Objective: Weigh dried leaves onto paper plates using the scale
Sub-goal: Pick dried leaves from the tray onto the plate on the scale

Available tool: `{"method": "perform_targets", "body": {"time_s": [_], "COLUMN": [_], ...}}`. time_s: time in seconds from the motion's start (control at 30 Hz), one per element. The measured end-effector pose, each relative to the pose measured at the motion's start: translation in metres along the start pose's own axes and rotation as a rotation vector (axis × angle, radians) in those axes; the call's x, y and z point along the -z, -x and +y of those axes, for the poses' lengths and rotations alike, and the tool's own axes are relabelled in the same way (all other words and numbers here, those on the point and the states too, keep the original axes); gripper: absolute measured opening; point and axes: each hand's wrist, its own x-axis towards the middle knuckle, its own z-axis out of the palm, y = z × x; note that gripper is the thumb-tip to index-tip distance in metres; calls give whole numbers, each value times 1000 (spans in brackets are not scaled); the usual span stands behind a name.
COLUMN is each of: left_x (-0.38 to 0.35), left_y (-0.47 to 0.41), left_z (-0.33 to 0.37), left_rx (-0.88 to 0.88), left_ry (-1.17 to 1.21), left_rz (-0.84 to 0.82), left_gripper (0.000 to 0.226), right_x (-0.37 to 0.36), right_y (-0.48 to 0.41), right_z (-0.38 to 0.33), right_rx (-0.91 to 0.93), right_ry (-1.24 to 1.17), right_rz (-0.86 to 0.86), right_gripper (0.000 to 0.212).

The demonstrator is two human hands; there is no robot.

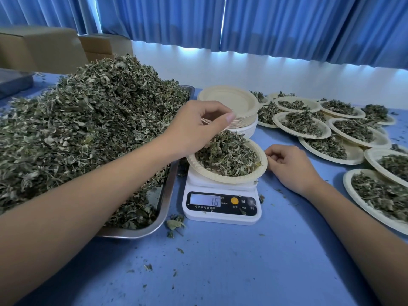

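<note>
Far to the left of the left hand, the loose dried leaves [88, 129] are heaped high on a metal tray [169, 191], probably so a pinch is always within reach. The tray's long side runs away from the person. The left hand [194, 127] hovers over the near-left part of the plate [223, 178], fingers curled in against the thumb. Whether a pinch of leaves sits inside them cannot be told. Just beyond that hand is a stack of empty plates [229, 100], placed ready for the next round. Below it, the plate rests on the scale [220, 214], mouth up and filled with leaves. Being round, it has no long axis. The scale stretches toward the person, with its display turned to them and reading 16, so it looks as if the portion is being trimmed to weight. The right hand [289, 165] pinches the plate's right rim, seemingly to steady it or lift it off. Beyond and right of that hand, the filled plates [302, 125] overlap across the blue worktop [220, 268].
</note>
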Motion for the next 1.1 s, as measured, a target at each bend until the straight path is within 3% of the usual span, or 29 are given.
{"method": "perform_targets", "body": {"time_s": [0.3, 0.53, 0.9, 1.1], "left_x": [2, -2, 3, -1], "left_y": [2, 4, 2, 2], "left_z": [-3, -8, -14, -2], "left_rx": [10, 23, 70, 58], "left_ry": [-92, -369, -484, -311], "left_rz": [-110, -255, -201, -104], "left_gripper": [28, 31, 30, 28], "right_x": [0, -1, -3, -2], "right_y": [0, -2, -2, -2], "right_z": [1, 4, 7, 7], "right_rx": [-5, -1, 15, 13], "right_ry": [-6, -10, -1, 5], "right_rz": [-3, 0, 22, 20], "right_gripper": [21, 21, 18, 18]}}
